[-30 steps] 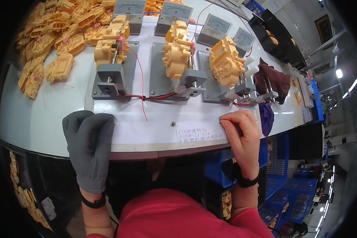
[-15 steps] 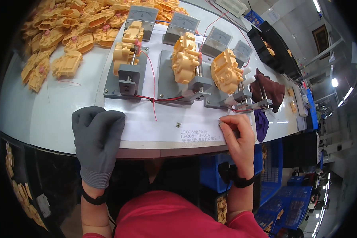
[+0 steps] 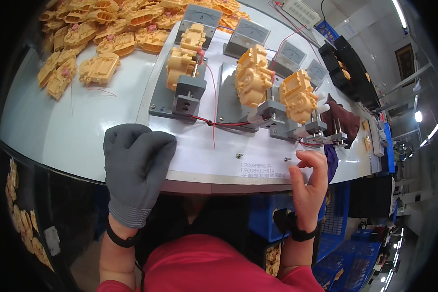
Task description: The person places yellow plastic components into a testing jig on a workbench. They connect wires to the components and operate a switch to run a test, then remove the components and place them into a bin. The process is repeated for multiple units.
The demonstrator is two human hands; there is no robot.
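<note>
My left hand [image 3: 137, 160], in a grey knit glove, rests at the table's front edge with its fingers curled in and pressed together. Whatever those fingers might hold is hidden. Bare, my right hand [image 3: 308, 177] hovers by the front edge, thumb and forefinger apart with nothing between them. A small screw [image 3: 287, 159] lies just left of its fingertips. Another screw [image 3: 239, 155] is on the white printed sheet [image 3: 194, 158] between the hands. Beyond stand three grey test fixtures, bearing a left yellow plastic housing [image 3: 181, 65], a middle housing [image 3: 253, 80] and a right housing [image 3: 298, 100].
Analog panel meters [image 3: 248, 36] stand behind the fixtures. Yellow housings [image 3: 102, 44] with thin wires pile up at the far left. A brown cloth [image 3: 343, 117] and a purple cloth [image 3: 331, 163] lie at the right. Blue crates [image 3: 348, 253] sit below the table at right.
The whole view has shifted, so the table's contents sit farther right. My right thumb and forefinger have parted, and a second screw now shows beside them. My left hand stays curled.
</note>
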